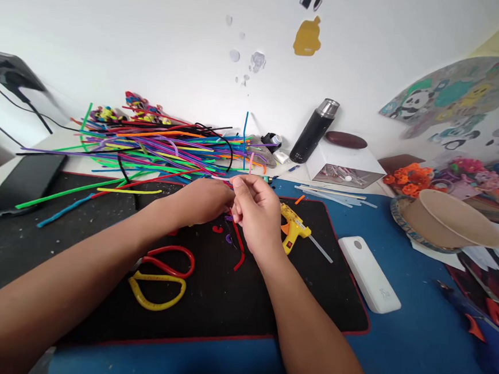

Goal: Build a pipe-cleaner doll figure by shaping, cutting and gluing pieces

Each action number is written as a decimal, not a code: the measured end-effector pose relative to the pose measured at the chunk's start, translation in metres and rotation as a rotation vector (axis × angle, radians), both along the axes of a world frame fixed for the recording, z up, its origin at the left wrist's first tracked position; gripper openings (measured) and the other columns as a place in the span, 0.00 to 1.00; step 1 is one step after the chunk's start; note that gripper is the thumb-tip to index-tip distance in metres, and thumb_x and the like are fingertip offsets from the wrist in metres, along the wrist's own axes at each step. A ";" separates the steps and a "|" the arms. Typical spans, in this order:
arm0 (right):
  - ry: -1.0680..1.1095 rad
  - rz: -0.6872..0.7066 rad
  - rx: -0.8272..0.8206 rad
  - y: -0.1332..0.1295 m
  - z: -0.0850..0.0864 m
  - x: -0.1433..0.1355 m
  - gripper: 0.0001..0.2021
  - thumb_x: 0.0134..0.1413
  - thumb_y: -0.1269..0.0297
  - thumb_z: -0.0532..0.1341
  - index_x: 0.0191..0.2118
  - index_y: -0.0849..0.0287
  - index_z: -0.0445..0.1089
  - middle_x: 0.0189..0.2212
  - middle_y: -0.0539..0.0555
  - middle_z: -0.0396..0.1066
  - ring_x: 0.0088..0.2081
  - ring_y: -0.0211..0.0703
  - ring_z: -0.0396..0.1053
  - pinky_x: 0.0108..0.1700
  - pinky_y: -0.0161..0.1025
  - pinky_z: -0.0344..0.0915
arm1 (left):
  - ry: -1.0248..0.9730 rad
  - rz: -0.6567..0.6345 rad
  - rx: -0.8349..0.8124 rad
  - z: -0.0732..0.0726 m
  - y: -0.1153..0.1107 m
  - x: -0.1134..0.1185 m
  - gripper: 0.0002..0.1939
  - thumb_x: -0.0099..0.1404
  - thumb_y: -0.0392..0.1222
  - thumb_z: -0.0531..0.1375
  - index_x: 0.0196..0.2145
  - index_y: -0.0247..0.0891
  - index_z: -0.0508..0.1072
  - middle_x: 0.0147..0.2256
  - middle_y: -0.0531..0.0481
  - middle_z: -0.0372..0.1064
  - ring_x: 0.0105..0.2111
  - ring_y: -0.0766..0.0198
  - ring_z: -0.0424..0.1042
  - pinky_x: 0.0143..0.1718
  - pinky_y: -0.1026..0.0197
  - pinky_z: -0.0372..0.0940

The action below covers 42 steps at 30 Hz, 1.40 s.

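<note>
Over the black mat (218,311) my two hands meet, fingertips close together. My left hand (207,200) is closed, its back toward me, and its fingertips are mostly hidden. Thumb and fingers pinch together on my right hand (257,210). From between the hands a red pipe cleaner (237,241) hangs toward me with a bent lower end; its upper end is hidden at the fingers. Small purple curls (228,239) and a short red piece (217,229) lie beneath. Scissors (158,278) with one red and one yellow handle rest below my left wrist.
A pile of coloured pipe cleaners (162,145) spreads along the wall. Right of my hands lie a yellow glue gun (293,228) and a white power bank (370,274). Behind are glue sticks (335,195), a black flask (314,131) and a beige bowl (450,217). A dark tablet (25,184) lies left.
</note>
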State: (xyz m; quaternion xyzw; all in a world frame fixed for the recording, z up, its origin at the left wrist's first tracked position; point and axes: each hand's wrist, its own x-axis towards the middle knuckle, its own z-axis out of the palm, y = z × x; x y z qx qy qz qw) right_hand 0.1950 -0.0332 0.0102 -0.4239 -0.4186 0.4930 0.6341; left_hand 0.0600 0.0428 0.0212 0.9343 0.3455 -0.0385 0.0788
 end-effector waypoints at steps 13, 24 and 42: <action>0.000 -0.010 -0.007 0.000 0.002 0.000 0.13 0.61 0.51 0.70 0.38 0.56 0.74 0.20 0.41 0.64 0.17 0.31 0.58 0.20 0.34 0.54 | -0.044 -0.055 -0.003 -0.007 0.004 -0.005 0.14 0.72 0.36 0.56 0.40 0.44 0.83 0.41 0.45 0.84 0.41 0.50 0.82 0.41 0.56 0.72; -0.010 0.015 -0.024 0.000 -0.001 -0.002 0.14 0.62 0.49 0.70 0.39 0.55 0.75 0.20 0.41 0.64 0.17 0.32 0.59 0.21 0.34 0.55 | -0.034 -0.037 -0.048 -0.003 0.000 -0.001 0.16 0.70 0.31 0.56 0.35 0.44 0.83 0.39 0.46 0.84 0.37 0.53 0.82 0.39 0.59 0.71; -0.043 -0.035 -0.045 0.002 -0.003 0.000 0.13 0.61 0.51 0.69 0.38 0.55 0.75 0.19 0.41 0.62 0.17 0.33 0.58 0.19 0.33 0.55 | -0.093 0.052 0.164 0.032 0.013 -0.027 0.13 0.74 0.45 0.54 0.40 0.40 0.79 0.40 0.43 0.82 0.40 0.51 0.80 0.37 0.58 0.66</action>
